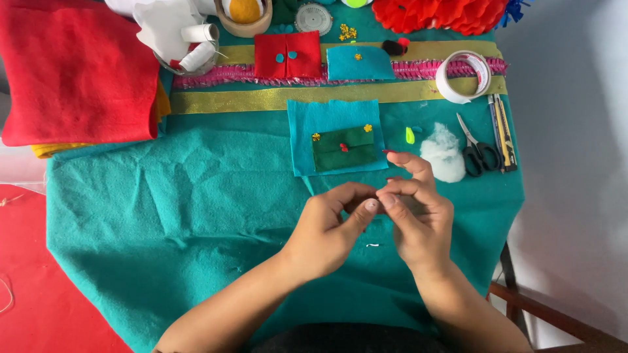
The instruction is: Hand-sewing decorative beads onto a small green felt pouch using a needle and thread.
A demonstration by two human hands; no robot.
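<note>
Far left: folded red felt (75,65), on the teal cloth (163,209). Centre, beyond my hands: blue felt rectangle (335,136) bearing a green patch (345,149), long axis left to right. My left hand (327,232) and right hand (415,216) meet fingertip to fingertip, pinched narrow; what they grip is too small to tell. Right: white stuffing (443,153), scissors (476,147), nearer my right hand. Tape roll (464,76) beyond.

The left hand (327,229) and right hand (418,219) meet fingertip to fingertip above the teal felt sheet (183,216), pinching something too small to tell. Just beyond lie a blue felt square (307,117) bearing a green patch (343,150), a white stuffing tuft (443,153) and scissors (477,150).
</note>
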